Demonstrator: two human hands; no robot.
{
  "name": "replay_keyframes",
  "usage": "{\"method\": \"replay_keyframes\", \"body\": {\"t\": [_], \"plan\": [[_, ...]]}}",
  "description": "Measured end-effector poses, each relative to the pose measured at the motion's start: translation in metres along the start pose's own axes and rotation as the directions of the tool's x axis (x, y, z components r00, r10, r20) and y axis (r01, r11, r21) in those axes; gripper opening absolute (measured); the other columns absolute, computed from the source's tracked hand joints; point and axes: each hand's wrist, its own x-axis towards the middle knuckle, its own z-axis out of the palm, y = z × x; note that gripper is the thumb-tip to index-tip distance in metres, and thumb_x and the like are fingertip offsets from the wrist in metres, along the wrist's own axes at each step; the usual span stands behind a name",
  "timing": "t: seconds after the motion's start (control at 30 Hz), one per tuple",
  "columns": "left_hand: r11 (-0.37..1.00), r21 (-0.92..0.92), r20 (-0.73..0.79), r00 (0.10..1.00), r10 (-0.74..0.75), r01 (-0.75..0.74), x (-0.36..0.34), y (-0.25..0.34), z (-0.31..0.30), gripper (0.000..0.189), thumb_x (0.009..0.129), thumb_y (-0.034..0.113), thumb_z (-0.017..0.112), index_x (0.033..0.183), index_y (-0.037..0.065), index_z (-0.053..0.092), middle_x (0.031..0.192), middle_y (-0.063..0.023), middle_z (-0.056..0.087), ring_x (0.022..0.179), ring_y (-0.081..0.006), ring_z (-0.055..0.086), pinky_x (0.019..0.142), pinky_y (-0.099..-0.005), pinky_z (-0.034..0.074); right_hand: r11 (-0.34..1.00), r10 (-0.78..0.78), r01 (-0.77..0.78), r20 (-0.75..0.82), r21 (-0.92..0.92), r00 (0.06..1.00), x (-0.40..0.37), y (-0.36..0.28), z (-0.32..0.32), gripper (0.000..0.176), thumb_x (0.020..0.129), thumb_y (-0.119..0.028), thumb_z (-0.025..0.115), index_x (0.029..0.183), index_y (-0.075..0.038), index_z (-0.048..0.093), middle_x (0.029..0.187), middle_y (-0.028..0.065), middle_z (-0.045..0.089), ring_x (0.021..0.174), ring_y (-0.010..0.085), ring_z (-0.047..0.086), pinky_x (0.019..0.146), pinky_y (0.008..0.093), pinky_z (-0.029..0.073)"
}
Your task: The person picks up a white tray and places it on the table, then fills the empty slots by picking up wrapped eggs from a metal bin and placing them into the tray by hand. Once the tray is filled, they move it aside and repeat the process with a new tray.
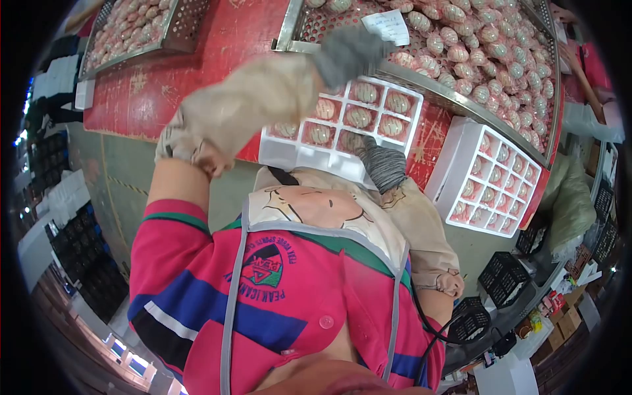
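My left hand (352, 56), in a grey glove and blurred by motion, is over the near edge of the metal tray (454, 99), beside a paper slip (388, 27). Its fingers are smeared. Many round striped pieces in clear-and-red wrapping (461, 54) fill the tray. Nearer to me lies a white compartment box (316, 158) with wrapped pieces in its cells; my left sleeve covers part of it. My right hand (382, 164), also grey-gloved, is at the box's near right side, its fingers closed against a wrapped piece (349, 141) in the front row.
A second white compartment box (438, 164) with wrapped pieces stands at the right on the red table (224, 33). Another perforated tray (178, 33) of pieces is at the upper left. Black crates (503, 280) stand below right. Part of another person's arm (582, 79) shows at the right edge.
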Motion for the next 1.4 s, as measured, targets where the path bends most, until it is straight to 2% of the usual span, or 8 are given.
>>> {"method": "replay_keyframes", "body": {"t": [0.1, 0.63, 0.67, 0.7, 0.87, 1.03, 1.17, 1.4], "plan": [[0.647, 0.743, -0.128, 0.986, -0.11, 0.169, 0.066, -0.084, 0.023, 0.029, 0.094, 0.024, 0.042, 0.113, 0.009, 0.058, 0.103, -0.0065, 0.06, 0.094, -0.0181, 0.058, 0.073, -0.0309, 0.048, 0.999, -0.01, 0.009, 0.019, 0.042, 1.0, -0.004, -0.004, -0.019, 0.051, 0.09, -0.052, 0.04, 0.119, -0.011, 0.05, 0.074, 0.0152, 0.066, 0.066, 0.0313, 0.064, 0.058, 0.0458, 0.048], [0.766, 0.525, 0.097, 0.867, -0.488, 0.372, 0.052, -0.152, -0.01, 0.029, 0.093, 0.025, 0.047, 0.115, 0.008, 0.056, 0.112, -0.0089, 0.057, 0.094, -0.0192, 0.058, 0.07, -0.0349, 0.05, 0.981, -0.1, 0.145, -0.3, 0.131, 0.949, -0.002, 0.006, -0.006, 0.041, 0.089, -0.047, 0.047, 0.102, -0.011, 0.061, 0.079, 0.0133, 0.066, 0.069, 0.0286, 0.064, 0.06, 0.0422, 0.049], [0.813, -0.104, 0.126, 0.819, -0.56, 0.573, 0.038, -0.107, -0.051, 0.026, 0.088, 0.025, 0.056, 0.106, 0.007, 0.059, 0.093, -0.0079, 0.061, 0.078, -0.0177, 0.06, 0.061, -0.031, 0.049, 0.959, -0.149, 0.233, -0.414, 0.161, 0.898, -0.005, 0.012, 0.002, 0.038, 0.089, -0.042, 0.052, 0.109, -0.011, 0.06, 0.083, 0.014, 0.066, 0.07, 0.0274, 0.064, 0.062, 0.0394, 0.05], [0.485, -0.679, 0.203, 0.776, -0.596, 0.551, 0.017, -0.06, -0.08, 0.024, 0.083, 0.024, 0.064, 0.098, 0.005, 0.062, 0.075, -0.0069, 0.064, 0.061, -0.0162, 0.061, 0.052, -0.0271, 0.048, 0.837, -0.072, 0.329, -0.508, 0.437, 0.858, -0.011, 0.015, 0.01, 0.034, 0.089, -0.036, 0.055, 0.111, -0.01, 0.061, 0.081, 0.0132, 0.066, 0.072, 0.022, 0.065, 0.06, 0.0328, 0.05], [-0.112, -0.81, 0.566, 0.716, -0.409, 0.576, -0.097, 0.074, -0.052, 0.021, 0.086, 0.019, 0.059, 0.098, 0.001, 0.059, 0.076, -0.0088, 0.064, 0.057, -0.0149, 0.062, 0.044, -0.0231, 0.046, -0.21, 0.244, 0.297, -0.244, 0.932, 0.939, -0.058, -0.003, -0.029, 0.051, 0.087, -0.024, 0.062, 0.128, -0.002, 0.04, 0.09, 0.0102, 0.062, 0.071, 0.0161, 0.063, 0.052, 0.0251, 0.05], [-0.18, -0.726, 0.678, 0.647, -0.351, 0.664, -0.133, 0.143, 0.003, 0.043, 0.084, 0.01, 0.058, 0.124, 0.006, 0.044, 0.078, -0.0086, 0.063, 0.061, -0.0157, 0.063, 0.048, -0.0242, 0.048, 0.172, 0.241, 0.152, -0.191, 0.973, 0.952, -0.077, 0.01, -0.016, 0.045, 0.087, -0.026, 0.061, 0.12, -0.001, 0.044, 0.085, 0.0105, 0.062, 0.062, 0.0148, 0.063, 0.045, 0.0262, 0.049], [0.515, -0.733, 0.276, 0.886, -0.372, 0.445, -0.138, 0.154, 0.027, 0.048, 0.08, 0.011, 0.062, 0.126, 0.011, 0.048, 0.076, -0.009, 0.063, 0.074, -0.0179, 0.064, 0.067, -0.0315, 0.051, 0.256, 0.353, -0.022, -0.072, 0.966, 0.933, -0.065, 0.032, -0.011, 0.041, 0.086, -0.023, 0.063, 0.118, -0.001, 0.047, 0.08, 0.0088, 0.062, 0.055, 0.012, 0.058, 0.043, 0.0226, 0.045], [0.736, -0.416, 0.468, 0.82, -0.329, 0.533, -0.119, 0.157, 0.03, 0.038, 0.076, 0.031, 0.066, 0.111, 0.015, 0.062, 0.091, -0.0105, 0.067, 0.083, -0.0272, 0.064, 0.074, -0.038, 0.05, 0.978, 0.176, -0.121, -0.365, 0.169, 0.914, -0.076, 0.049, -0.032, 0.051, 0.082, -0.047, 0.057, 0.118, -0.01, 0.052, 0.088, 0.015, 0.065, 0.079, 0.0307, 0.064, 0.07, 0.0429, 0.048]]}}
